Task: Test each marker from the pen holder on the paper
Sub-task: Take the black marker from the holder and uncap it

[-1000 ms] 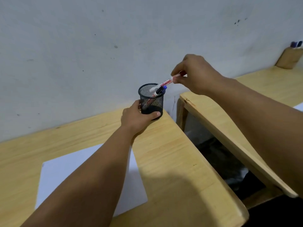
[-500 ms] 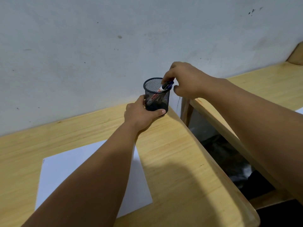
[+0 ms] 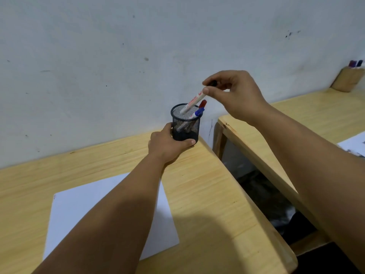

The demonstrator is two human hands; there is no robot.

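A black mesh pen holder stands near the back right corner of the wooden desk. My left hand grips its base. My right hand pinches the black-capped end of a white marker, tilted, with its lower end just over the holder's rim. A red-capped marker and a blue-capped marker lean against the holder's right rim. A white sheet of paper lies on the desk nearer to me, partly under my left forearm.
A second wooden desk stands to the right across a dark gap. On it are a wooden pen holder with markers at the back and a sheet of paper at the right edge. A white wall runs behind.
My right hand put the red-capped marker down into the holder, then rose holding a black-capped white marker. My left hand stayed on the holder.
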